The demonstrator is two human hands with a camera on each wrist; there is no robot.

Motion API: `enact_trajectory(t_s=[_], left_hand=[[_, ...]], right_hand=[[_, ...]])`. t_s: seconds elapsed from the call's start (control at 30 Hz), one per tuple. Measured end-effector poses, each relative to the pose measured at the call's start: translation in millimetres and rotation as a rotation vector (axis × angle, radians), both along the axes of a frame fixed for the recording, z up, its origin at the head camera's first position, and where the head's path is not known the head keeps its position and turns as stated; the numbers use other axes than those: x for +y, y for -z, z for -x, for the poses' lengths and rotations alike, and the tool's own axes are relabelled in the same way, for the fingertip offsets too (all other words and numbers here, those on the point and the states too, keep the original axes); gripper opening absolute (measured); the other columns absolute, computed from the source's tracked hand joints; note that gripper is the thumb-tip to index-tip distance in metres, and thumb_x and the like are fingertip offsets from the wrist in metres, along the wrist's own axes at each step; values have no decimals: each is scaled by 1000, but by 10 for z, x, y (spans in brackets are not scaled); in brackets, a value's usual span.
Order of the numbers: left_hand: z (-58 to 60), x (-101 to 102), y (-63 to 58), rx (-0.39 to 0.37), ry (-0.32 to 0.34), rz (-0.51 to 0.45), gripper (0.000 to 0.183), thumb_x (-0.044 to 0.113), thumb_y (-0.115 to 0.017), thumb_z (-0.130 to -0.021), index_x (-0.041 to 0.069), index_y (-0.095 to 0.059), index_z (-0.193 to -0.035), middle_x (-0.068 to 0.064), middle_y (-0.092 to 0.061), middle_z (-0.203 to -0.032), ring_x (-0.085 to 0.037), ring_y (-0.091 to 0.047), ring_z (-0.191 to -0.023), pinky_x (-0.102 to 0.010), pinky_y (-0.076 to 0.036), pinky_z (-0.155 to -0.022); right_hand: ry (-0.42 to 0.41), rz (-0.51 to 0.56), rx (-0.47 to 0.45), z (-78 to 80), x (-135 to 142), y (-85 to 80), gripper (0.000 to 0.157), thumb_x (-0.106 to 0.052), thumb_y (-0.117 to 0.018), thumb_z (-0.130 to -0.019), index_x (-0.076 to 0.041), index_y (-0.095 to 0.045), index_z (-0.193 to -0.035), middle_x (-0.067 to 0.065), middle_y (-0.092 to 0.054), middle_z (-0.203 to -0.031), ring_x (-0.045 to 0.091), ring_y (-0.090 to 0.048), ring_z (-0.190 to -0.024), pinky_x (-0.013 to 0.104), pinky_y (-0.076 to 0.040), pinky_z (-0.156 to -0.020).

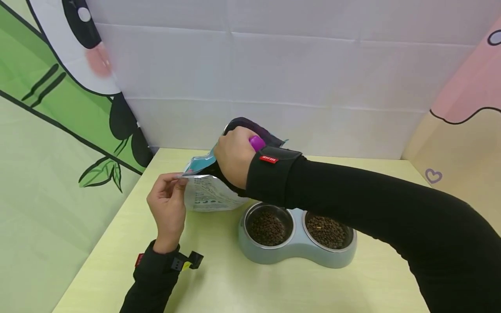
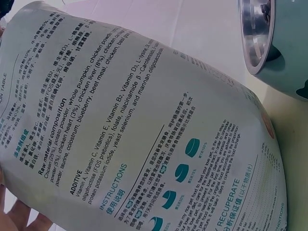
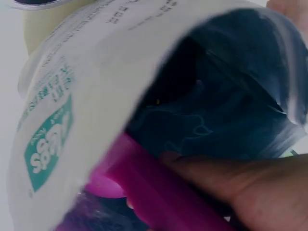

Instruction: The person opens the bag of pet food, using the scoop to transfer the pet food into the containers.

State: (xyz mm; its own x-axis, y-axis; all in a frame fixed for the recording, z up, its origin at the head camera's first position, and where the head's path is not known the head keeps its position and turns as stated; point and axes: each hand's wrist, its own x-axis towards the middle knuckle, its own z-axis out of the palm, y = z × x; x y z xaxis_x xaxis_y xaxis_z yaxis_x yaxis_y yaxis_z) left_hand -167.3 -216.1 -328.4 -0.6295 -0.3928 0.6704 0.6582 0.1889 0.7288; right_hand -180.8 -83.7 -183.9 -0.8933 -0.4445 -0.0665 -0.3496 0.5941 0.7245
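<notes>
A pet food bag (image 1: 213, 198) with a white printed back and a silvery blue inside stands open at the top, behind and left of a double bowl. My left hand (image 1: 168, 206) pinches the near left edge of its mouth between thumb and fingers. At the opening, my right hand (image 1: 235, 156) grips the purple handle of a scoop (image 3: 168, 192). The bag's wall hides the scoop's front part. Small print covers the bag's panel (image 2: 120, 130) in the left wrist view. What lies deep inside the bag is too dark to make out.
The pale blue double bowl (image 1: 332, 258) stands right of the bag, partly under my right forearm. Brown kibble lies in its left metal bowl (image 1: 268, 228) and right metal bowl (image 1: 326, 230). A white cloth wall (image 1: 293, 74) rises behind the yellow table (image 1: 219, 282).
</notes>
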Motion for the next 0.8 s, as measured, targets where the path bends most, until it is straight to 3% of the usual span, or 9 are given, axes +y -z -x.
enact_trajectory(t_s=[0.33, 0.57, 0.8], left_hand=[[-6, 6, -1, 5, -1, 0, 13, 4, -58, -85, -7, -57, -92, -9, -59, -87, -17, -58, -81, -21, -47, -75], [-4, 6, -10, 15, -2, -2, 11, 2, -58, -85, -7, -58, -91, -9, -60, -87, -16, -58, -78, -20, -47, -74], [-11, 6, -14, 17, 1, -5, 10, 1, -58, -84, -7, -58, -90, -7, -62, -88, -16, -60, -80, -21, -47, -77]], right_hand=[[-8, 47, -32, 101, 66, 101, 16, -26, -60, -79, -13, -61, -87, -3, -56, -72, 12, -50, -55, 29, -41, -40], [-26, 144, -61, 201, 108, 156, 12, -21, -57, -82, -15, -63, -91, -1, -59, -77, 13, -50, -58, 31, -42, -41], [-134, 257, -65, 290, 220, 238, 12, -17, -53, -87, -16, -64, -92, 1, -63, -84, 16, -56, -64, 34, -50, -52]])
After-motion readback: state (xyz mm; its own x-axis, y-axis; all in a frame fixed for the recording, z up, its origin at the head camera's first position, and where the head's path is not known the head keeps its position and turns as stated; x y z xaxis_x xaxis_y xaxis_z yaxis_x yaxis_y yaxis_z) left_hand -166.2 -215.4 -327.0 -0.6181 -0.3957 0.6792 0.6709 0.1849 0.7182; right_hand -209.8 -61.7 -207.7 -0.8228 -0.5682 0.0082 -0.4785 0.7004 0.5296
